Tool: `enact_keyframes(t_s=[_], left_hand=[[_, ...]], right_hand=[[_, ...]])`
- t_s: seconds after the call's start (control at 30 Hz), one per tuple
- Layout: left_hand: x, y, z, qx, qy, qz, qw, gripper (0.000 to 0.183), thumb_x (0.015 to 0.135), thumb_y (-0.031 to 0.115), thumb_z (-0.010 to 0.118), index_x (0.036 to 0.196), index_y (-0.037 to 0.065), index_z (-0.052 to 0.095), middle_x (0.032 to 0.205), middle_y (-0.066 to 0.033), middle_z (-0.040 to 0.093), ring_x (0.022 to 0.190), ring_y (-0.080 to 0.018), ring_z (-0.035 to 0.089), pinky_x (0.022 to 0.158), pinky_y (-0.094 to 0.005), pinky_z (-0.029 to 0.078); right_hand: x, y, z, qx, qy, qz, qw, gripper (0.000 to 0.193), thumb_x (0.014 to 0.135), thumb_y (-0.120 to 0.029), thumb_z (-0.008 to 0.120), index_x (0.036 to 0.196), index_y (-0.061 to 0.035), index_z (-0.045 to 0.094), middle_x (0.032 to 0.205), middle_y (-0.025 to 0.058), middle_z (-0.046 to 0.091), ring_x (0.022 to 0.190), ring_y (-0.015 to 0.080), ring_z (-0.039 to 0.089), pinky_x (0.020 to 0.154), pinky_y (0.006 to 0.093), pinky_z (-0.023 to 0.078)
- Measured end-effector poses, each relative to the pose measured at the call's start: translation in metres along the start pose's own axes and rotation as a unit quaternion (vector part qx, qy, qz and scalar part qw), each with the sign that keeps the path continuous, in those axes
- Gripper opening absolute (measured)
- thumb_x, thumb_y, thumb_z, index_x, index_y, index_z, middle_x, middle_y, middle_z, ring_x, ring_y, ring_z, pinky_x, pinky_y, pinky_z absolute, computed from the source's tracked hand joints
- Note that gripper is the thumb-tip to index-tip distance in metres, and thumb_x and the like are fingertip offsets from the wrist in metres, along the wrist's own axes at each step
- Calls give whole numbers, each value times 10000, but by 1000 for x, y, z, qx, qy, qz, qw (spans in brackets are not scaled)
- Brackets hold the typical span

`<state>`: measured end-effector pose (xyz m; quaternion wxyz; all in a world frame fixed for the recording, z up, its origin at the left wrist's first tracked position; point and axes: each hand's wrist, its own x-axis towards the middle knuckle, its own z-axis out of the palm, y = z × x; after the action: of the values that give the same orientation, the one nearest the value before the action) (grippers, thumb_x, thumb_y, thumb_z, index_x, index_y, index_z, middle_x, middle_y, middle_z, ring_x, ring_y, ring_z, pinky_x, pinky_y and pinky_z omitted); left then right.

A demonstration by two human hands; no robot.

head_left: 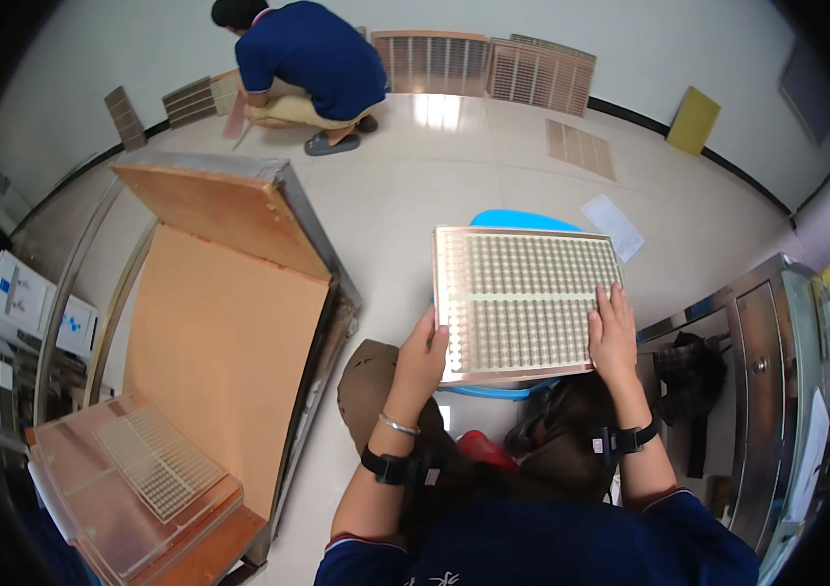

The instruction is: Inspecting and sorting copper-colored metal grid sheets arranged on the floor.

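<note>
A rectangular circuit board panel (522, 305) with copper-coloured edges and rows of small pale units lies in front of me, above a blue round stool or tub (524, 220) that is mostly hidden. My left hand (422, 354) grips its lower left edge, thumb on top and the other fingers partly hidden. On the right side of the panel my right hand (613, 335) rests with its fingers stretched flat over the surface. Whether this is one panel or a thin stack I cannot tell.
On my left stands a metal-framed cart (229, 342) with wooden boards, carrying copper panels (83, 488) and a gridded sheet (161, 464). A person (312, 68) squats by the far wall near leaning panels (430, 63). White paper (614, 227) lies on the floor. A metal cabinet (757, 361) stands right.
</note>
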<state>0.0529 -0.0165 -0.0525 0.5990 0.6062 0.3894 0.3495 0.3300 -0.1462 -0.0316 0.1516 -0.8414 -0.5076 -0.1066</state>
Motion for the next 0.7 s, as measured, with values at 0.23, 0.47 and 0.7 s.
enact_keyframes(t_s=[0.23, 0.47, 0.7], left_hand=[[-6, 14, 17, 17, 55, 15, 998, 470, 934, 112, 460, 1344, -85, 343, 1215, -158, 541, 1046, -157, 543, 896, -253, 420], [-5, 23, 17, -91, 42, -31, 994, 428, 935, 55, 442, 1335, -77, 366, 1247, -155, 520, 1072, -161, 536, 920, -256, 411], [-9, 42, 25, -62, 39, 8, 997, 455, 929, 43, 460, 1358, -47, 342, 1350, -198, 425, 1246, -220, 424, 1012, -287, 340]], right_hand=[[0, -3, -11, 132, 21, 37, 990, 394, 864, -154, 527, 1245, -55, 530, 1333, 221, 445, 1256, 346, 402, 1049, 408, 295], [-8, -3, -16, 166, 22, 11, 986, 379, 854, -134, 535, 1227, -67, 543, 1320, 193, 472, 1261, 328, 408, 1069, 455, 259], [-7, -2, -16, 208, 35, 27, 977, 368, 849, -124, 535, 1213, -69, 552, 1306, 179, 491, 1254, 321, 421, 1072, 472, 248]])
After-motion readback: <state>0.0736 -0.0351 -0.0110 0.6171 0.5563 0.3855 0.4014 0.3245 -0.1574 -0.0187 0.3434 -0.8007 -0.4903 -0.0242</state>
